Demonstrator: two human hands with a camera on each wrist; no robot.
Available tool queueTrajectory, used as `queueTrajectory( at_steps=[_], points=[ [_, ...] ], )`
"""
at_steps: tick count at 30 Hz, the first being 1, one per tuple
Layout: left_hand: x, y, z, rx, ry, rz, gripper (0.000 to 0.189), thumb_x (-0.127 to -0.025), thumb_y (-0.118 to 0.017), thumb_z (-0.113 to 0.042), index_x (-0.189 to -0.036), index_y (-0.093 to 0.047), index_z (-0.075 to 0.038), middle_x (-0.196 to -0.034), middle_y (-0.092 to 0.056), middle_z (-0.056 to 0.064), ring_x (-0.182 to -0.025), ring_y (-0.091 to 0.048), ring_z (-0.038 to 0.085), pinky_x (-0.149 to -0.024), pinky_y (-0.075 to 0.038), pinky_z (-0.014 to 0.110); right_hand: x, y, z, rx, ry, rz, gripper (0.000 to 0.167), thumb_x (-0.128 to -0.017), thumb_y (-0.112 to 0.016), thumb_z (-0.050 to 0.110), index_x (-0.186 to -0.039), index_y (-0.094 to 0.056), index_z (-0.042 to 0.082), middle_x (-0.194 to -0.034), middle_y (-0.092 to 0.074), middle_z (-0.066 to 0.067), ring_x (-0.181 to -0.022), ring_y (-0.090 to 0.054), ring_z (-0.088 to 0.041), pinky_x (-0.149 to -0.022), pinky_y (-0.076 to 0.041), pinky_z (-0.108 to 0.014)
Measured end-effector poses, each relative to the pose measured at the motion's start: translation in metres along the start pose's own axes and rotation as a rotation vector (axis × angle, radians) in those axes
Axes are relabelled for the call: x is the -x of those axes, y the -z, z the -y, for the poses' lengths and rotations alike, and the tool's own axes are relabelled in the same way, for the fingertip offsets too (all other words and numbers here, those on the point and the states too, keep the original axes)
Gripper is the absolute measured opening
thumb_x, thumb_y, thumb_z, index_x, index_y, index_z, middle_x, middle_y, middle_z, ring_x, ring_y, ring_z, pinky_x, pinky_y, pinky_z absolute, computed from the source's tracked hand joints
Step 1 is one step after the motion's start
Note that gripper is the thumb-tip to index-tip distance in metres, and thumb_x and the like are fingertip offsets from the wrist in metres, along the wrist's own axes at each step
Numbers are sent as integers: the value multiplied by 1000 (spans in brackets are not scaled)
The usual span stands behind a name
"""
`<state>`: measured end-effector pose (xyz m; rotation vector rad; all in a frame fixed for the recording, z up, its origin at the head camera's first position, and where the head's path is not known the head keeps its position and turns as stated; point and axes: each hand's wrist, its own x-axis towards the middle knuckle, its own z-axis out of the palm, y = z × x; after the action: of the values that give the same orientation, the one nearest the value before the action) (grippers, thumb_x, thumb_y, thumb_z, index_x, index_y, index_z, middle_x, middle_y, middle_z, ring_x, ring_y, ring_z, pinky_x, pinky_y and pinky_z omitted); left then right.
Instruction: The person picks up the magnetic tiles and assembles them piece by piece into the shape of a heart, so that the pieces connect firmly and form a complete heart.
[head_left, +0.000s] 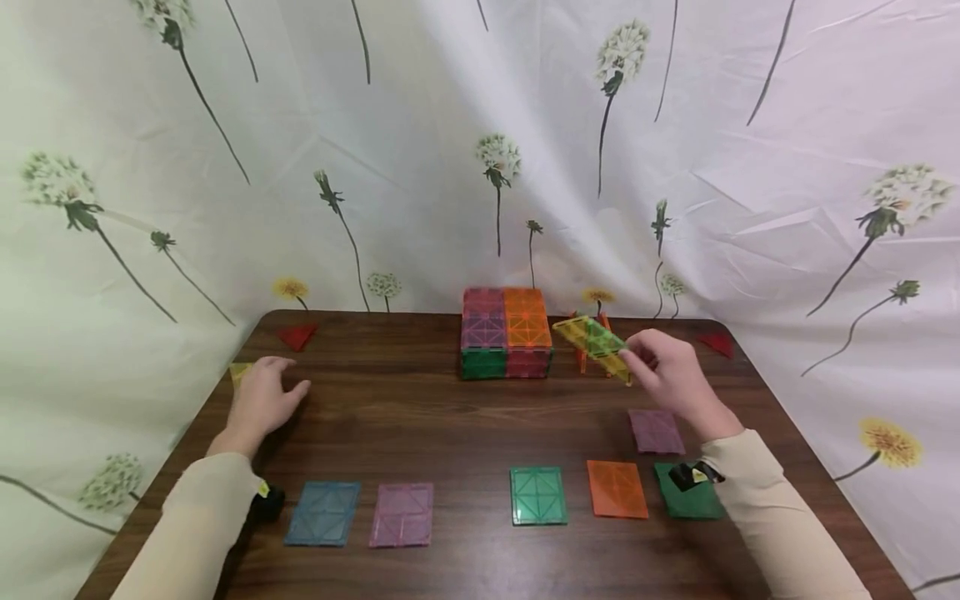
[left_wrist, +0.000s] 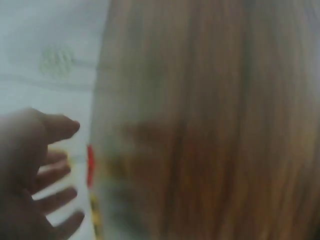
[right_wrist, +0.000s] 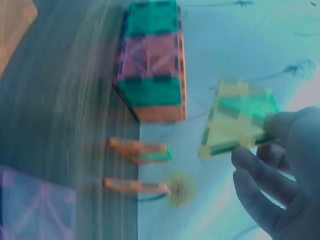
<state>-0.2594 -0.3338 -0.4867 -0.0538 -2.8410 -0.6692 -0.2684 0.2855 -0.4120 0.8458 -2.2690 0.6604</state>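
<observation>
The left forearm (head_left: 183, 521) reaches forward from the lower left, its pale sleeve ending just short of the bare left wrist (head_left: 234, 443). The left hand (head_left: 262, 396) holds nothing, its thumb (left_wrist: 62, 128) set well apart from the loosely spread fingers (left_wrist: 59, 200) (the wrist view is blurred). Across from it, the right forearm (head_left: 783, 521), sleeved alike, angles inward and forward to the bare right wrist (head_left: 722, 422). The right hand (head_left: 667, 375) is raised, its thumb and fingers bent into a pinching grip.
</observation>
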Motion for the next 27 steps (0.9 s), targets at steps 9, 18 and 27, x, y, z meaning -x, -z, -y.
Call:
queueTrajectory(
  at_steps=[9,18,27],
  points=[
    [12,17,36,-184,192,181,60,-107,-56,-40,-120,-59,19,-132,-46,44,-106,-53,65,-74,-49,73,3,16,-26,184,-211,-142,11,-93,-74,2,-86,-67,0,-74,-65,-11,-63,-60,-23,-61,-47,-41],
    [9,18,27,-143,178,60,24,-99,-73,-18,-95,-71,5,-100,-63,31,-85,-63,45,-56,-52,49,13,-4,-55,253,-393,-82,14,-95,-69,5,-83,-66,-1,-75,-68,-15,-66,-63,-32,-64,-49,-47],
    [8,18,27,-119,169,66,18,-96,-75,-14,-89,-70,3,-93,-68,25,-79,-65,41,-60,-54,50,16,-36,-67,314,-471,91,20,-95,-66,7,-77,-59,0,-72,-62,-20,-63,-61,-40,-60,-52,-58]
  ],
)
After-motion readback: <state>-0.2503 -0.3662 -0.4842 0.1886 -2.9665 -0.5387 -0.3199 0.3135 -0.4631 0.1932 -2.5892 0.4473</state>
